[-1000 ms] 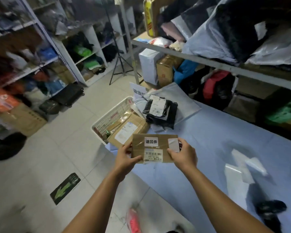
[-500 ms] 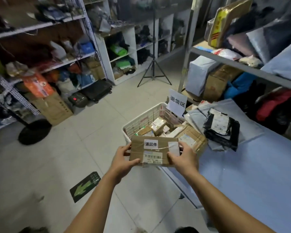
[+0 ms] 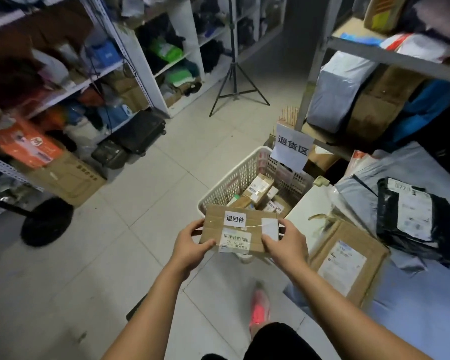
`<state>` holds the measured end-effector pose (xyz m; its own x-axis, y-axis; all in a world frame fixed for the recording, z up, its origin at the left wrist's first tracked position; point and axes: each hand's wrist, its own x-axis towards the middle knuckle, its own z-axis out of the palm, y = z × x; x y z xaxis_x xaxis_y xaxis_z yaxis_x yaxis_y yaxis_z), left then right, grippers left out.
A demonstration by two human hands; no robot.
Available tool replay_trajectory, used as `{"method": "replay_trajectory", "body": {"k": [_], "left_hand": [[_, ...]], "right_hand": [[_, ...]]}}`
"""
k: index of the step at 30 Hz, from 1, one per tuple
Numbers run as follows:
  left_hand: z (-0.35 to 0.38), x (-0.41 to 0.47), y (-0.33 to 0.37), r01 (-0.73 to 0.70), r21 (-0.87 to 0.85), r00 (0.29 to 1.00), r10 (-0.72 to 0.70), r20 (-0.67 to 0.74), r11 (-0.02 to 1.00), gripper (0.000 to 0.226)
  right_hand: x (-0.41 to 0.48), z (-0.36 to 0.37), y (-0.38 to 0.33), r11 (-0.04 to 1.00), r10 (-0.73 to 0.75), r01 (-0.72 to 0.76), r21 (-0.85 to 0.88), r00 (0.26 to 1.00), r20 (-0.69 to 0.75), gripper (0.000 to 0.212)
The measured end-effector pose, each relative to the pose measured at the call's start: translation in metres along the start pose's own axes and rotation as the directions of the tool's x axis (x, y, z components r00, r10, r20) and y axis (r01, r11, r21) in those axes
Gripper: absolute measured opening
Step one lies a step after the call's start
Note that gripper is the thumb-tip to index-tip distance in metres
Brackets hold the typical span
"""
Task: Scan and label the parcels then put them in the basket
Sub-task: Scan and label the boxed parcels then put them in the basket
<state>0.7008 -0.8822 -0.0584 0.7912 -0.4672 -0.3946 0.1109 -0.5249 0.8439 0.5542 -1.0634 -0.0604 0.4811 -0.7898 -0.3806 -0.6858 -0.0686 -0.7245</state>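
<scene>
I see a flat brown cardboard parcel [image 3: 240,227] held between both hands, clear of the blue-covered surface [image 3: 426,307]. The left hand [image 3: 190,242] grips its left end, its fingers [image 3: 192,226] curled over the far edge and the thumb pressed on the near face. The right hand [image 3: 286,245] grips the right end the same way, its fingers [image 3: 287,224] wrapped round the edge beside a blank white sticker. Between the two sets of fingers sit a white label with black characters [image 3: 235,219] and a barcode label [image 3: 235,239]. Just beyond the fingers stands a white plastic lattice basket [image 3: 234,180] on the tiled floor, with small cardboard boxes [image 3: 261,184] inside and a white paper sign [image 3: 292,149] at its far rim; the parcel overlaps its near rim, and I cannot tell if they touch. To the right of the right fingers, a larger brown cardboard parcel [image 3: 348,258] and a black plastic mailer bag [image 3: 413,219] lie on the surface.
</scene>
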Motion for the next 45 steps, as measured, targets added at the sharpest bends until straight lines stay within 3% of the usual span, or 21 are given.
{"method": "replay_trajectory", "body": {"k": [10, 17, 23, 27, 37, 42, 45], "left_hand": [[0.022, 0.201, 0.03, 0.022, 0.1, 0.974, -0.044, 0.221, 0.995, 0.061], [0.055, 0.367, 0.005, -0.027, 0.228, 0.918, -0.066, 0.392, 0.973, 0.067], [0.11, 0.493, -0.04, -0.102, 0.303, 0.857, -0.071, 0.51, 0.947, 0.073], [0.156, 0.559, -0.093, -0.156, 0.349, 0.865, -0.042, 0.499, 0.924, 0.071], [0.234, 0.643, -0.214, -0.152, 0.43, 0.881, -0.075, 0.467, 0.89, 0.07], [0.235, 0.645, -0.229, -0.187, 0.467, 0.881, -0.064, 0.47, 0.864, 0.07], [0.228, 0.637, -0.212, -0.263, 0.542, 0.892, -0.012, 0.451, 0.798, 0.068]], "right_hand": [[0.147, 0.042, -0.032, 0.978, 0.204, -0.199, 0.068, 0.975, -0.084, 0.048], [0.258, 0.104, -0.027, 0.942, 0.328, -0.308, 0.131, 0.929, -0.171, 0.055], [0.362, 0.173, 0.026, 0.903, 0.428, -0.408, 0.131, 0.877, -0.219, 0.065], [0.436, 0.216, 0.081, 0.893, 0.448, -0.42, 0.164, 0.867, -0.218, 0.067], [0.54, 0.291, 0.197, 0.915, 0.404, -0.397, 0.075, 0.887, -0.226, 0.064], [0.542, 0.296, 0.207, 0.924, 0.376, -0.382, 0.016, 0.902, -0.211, 0.066], [0.536, 0.281, 0.195, 0.922, 0.341, -0.366, -0.124, 0.922, -0.185, 0.066]]}}
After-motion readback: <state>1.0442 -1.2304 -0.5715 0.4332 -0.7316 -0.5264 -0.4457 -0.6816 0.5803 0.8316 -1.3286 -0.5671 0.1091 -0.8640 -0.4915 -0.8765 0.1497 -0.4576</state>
